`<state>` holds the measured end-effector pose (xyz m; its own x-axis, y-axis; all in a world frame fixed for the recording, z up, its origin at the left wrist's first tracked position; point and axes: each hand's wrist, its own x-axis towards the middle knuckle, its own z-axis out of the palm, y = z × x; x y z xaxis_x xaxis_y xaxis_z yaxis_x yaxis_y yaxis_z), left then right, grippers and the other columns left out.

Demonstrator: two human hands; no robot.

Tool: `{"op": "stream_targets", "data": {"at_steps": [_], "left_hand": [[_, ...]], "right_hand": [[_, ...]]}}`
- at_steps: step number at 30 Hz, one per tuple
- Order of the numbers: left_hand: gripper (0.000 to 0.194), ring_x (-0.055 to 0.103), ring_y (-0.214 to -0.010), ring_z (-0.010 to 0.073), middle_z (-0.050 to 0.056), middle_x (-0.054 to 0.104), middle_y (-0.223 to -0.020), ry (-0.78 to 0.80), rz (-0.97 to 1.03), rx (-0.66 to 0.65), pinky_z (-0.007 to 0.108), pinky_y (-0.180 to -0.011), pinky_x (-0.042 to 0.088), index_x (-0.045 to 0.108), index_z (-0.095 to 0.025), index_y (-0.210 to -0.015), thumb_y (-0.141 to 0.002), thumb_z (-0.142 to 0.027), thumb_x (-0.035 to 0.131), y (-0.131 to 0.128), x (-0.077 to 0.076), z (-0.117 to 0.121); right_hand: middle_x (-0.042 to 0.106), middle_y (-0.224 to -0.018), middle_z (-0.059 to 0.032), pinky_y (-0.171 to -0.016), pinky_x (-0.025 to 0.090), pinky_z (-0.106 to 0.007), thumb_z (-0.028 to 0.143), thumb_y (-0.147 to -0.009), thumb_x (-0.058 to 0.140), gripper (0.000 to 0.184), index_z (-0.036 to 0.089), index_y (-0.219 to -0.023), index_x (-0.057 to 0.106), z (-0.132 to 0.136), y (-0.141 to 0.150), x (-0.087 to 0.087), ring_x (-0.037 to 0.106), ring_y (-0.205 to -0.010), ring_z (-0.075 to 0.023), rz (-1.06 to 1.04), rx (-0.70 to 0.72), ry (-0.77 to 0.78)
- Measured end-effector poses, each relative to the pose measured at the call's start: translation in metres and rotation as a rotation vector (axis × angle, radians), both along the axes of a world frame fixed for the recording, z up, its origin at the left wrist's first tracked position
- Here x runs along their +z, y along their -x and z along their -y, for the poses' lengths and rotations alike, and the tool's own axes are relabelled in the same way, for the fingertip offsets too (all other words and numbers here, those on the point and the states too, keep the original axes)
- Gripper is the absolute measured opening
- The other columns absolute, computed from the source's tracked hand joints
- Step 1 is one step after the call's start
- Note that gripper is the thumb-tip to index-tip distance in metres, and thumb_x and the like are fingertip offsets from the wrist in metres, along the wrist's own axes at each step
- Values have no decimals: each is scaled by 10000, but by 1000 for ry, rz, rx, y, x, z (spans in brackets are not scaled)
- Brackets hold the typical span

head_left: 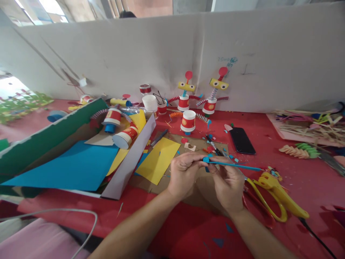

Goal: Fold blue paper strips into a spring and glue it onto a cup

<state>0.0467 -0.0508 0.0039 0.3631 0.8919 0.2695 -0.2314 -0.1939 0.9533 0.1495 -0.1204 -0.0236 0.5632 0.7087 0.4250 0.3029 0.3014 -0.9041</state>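
Seen from above, two bare hands meet over a brown cardboard sheet (201,196) lying on a red-covered table (296,169). The left hand (184,176) and the right hand (228,185) are both pinched shut on a thin blue stick (234,165), holding it just above the cardboard. The stick is slender and straight, running from the fingertips out to the right, where it ends in a fine point. At its left end, between the two thumbs, sits a small tight coil of blue paper (206,159); whether the coil is wound around the stick or only pressed against it cannot be told.

The fingers cover most of the coil and the stick's left end. Just right of the right hand lie yellow-handled scissors (277,194), their blades partly hidden behind that hand. Beyond the hands rest a black phone (242,140), a yellow paper sheet (157,160), and a red-and-white paper cup with spiral paper arms (188,121). Two paper-cup robot figures with yellow heads (196,97) stand against a white partition wall (172,50). At left, a shallow cardboard box (129,165) holds a blue paper sheet (70,165) and more cups. Items at the far right edge are blurred and cut off.
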Motion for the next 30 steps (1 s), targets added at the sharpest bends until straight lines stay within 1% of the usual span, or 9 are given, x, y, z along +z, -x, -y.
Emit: {"op": "stream_targets", "data": {"at_steps": [4,8,13,17,19,23,25,27,30], "left_hand": [[64,611,-709,152,24,700,-732,129,-31,-50,265,-700,466,737,-203,-730,-669,-187,738,-3,-3,-2],[161,597,-684,137,24,676,-740,357,-49,-181,249,-653,456,699,-166,-804,-652,-205,736,-3,-5,-10],[231,630,-776,178,58,714,-840,153,-326,-260,287,-733,474,723,-166,-864,-661,-114,625,-2,-13,-21],[277,625,-726,174,42,715,-791,117,-452,-274,284,-695,467,735,-175,-862,-654,-96,570,-4,-24,-23],[224,610,-686,155,33,698,-740,193,-390,-242,266,-663,457,729,-162,-805,-644,-96,587,-5,-24,-22],[88,606,-652,123,23,668,-730,514,-19,-209,260,-679,474,683,-145,-746,-660,-144,667,-7,-18,-18],[108,630,-690,125,17,666,-765,649,174,-243,278,-747,491,662,-149,-753,-656,-157,709,-7,-15,-18],[139,641,-730,123,12,664,-788,701,290,-260,280,-796,490,657,-153,-778,-657,-145,725,-8,-14,-17],[167,638,-770,120,17,668,-823,695,353,-257,272,-819,481,662,-157,-836,-680,-132,717,-10,-16,-14]], "right_hand": [[703,-987,-42,-865,460,-371,266,-810,643,144,244,-945,688,-3,-6,0,629,-926,-215,-35,31,82],[717,-886,-50,-757,486,-342,336,-812,622,182,199,-920,674,-11,-24,3,652,-841,-218,-79,189,268],[705,-759,-38,-691,451,-326,281,-795,590,110,191,-776,650,-13,-43,14,641,-754,-221,321,237,529],[684,-715,-33,-650,434,-322,221,-788,565,87,200,-744,637,-11,-44,17,630,-707,-217,497,216,592],[680,-776,-34,-705,443,-332,234,-779,592,54,206,-799,635,-11,-43,17,623,-763,-215,480,148,504],[616,-1040,-50,-837,444,-356,322,-758,667,347,237,-1080,571,-12,-37,17,577,-930,-202,142,-117,203],[597,-1040,-43,-827,459,-346,345,-754,680,377,245,-1096,555,-13,-32,15,575,-929,-189,-96,-66,152],[606,-1012,-37,-815,471,-338,349,-751,690,355,242,-1067,571,-14,-24,11,584,-913,-182,-249,77,176],[633,-1000,-34,-802,477,-329,342,-772,678,299,245,-1046,607,-15,-14,5,595,-891,-178,-277,207,230]]}}
